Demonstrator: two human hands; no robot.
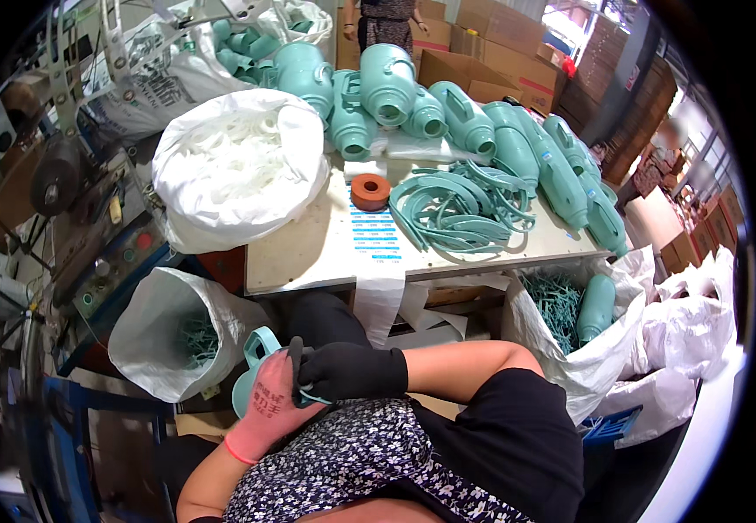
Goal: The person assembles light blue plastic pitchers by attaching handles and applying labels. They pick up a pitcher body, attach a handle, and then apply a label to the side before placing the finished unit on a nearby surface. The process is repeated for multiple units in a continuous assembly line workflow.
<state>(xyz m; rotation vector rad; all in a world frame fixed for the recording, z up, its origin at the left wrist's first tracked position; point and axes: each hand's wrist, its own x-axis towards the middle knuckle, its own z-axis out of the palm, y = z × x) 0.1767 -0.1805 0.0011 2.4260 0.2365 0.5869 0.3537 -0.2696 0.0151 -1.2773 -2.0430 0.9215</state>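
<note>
In front of my lap I hold a teal plastic flask shell (244,389) with a loop handle, tilted and partly hidden by my gloves. My left hand (271,403), in a pink glove, is closed round its side. My right hand (350,373), in a black glove, grips the shell's near end, where a bit of teal rim shows beneath the fingers. What the right fingertips press on is hidden.
On the table (299,257) lie teal strips (461,209), a brown tape roll (370,192), a label strip (376,235) and several flask shells (388,85). A sack of white rings (238,161) stands left. Sacks of teal scraps (169,340) (552,305) flank my knees.
</note>
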